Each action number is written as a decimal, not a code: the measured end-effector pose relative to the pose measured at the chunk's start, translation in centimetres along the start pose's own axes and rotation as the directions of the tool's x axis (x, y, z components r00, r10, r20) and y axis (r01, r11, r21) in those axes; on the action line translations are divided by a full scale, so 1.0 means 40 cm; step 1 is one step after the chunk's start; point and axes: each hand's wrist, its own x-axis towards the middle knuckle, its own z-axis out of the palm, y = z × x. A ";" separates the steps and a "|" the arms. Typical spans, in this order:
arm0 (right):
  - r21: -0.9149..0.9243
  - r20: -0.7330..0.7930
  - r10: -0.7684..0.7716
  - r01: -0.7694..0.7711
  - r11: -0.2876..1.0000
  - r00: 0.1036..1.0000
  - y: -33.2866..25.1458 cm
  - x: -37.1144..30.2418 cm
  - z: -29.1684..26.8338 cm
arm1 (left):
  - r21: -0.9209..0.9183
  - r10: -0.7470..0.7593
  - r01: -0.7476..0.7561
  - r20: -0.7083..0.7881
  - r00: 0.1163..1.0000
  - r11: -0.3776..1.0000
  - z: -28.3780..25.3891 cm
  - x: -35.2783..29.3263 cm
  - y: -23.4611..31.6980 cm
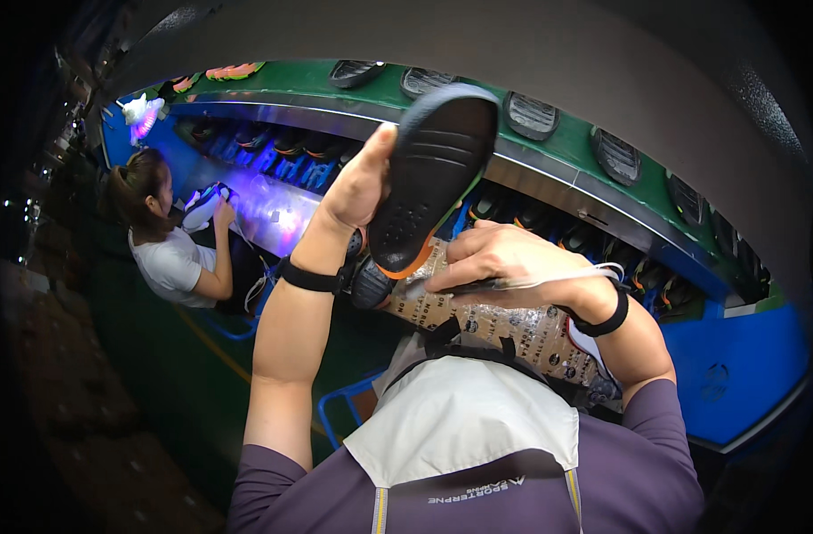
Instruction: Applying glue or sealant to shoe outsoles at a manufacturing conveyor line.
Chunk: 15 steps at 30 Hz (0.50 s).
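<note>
My left hand [360, 182] holds a black shoe sole [436, 165] up at its left edge, thumb on the rim and fingers hidden behind. Grooves cross the sole's upper part, small holes dot its lower part, and its lower rim is orange. To the right of that orange end, my right hand [509, 262] is closed with bent fingers around something thin and blurred that I cannot make out. Pale strands or a cord run along this hand towards the wrist. Beneath both hands lies a surface wrapped in printed brown tape [513, 334]; a dark shoe [371, 283] rests at its left end.
Ahead runs a green conveyor belt [571, 133] carrying several black soles, with a metal edge [558, 178]. Below it, a rack holds several shoes [575, 238]. At left, a co-worker [170, 258] handles a shoe under violet light. A blue panel [727, 369] stands at right.
</note>
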 end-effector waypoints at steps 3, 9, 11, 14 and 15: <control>0.003 -0.017 0.198 -0.198 0.980 0.980 -0.006 0.010 -0.013 | 0.134 -0.060 0.068 -0.061 0.996 0.989 0.016 0.024 0.009; -0.098 0.071 0.029 -0.022 0.995 0.997 0.012 0.019 -0.010 | 0.307 -0.190 0.240 -0.184 0.964 0.921 0.031 0.060 0.012; -0.185 0.003 0.067 -0.065 0.981 0.998 0.021 0.022 0.008 | 0.325 -0.221 0.279 -0.202 0.954 0.904 0.029 0.066 0.003; -0.218 0.007 -0.012 0.013 0.976 1.000 0.051 0.015 0.043 | 0.448 -0.266 0.314 -0.169 0.949 0.837 0.018 0.072 0.003; -0.192 0.135 0.065 -0.039 0.981 0.989 0.033 0.011 0.024 | 0.445 -0.267 0.316 -0.172 0.948 0.838 0.010 0.067 0.001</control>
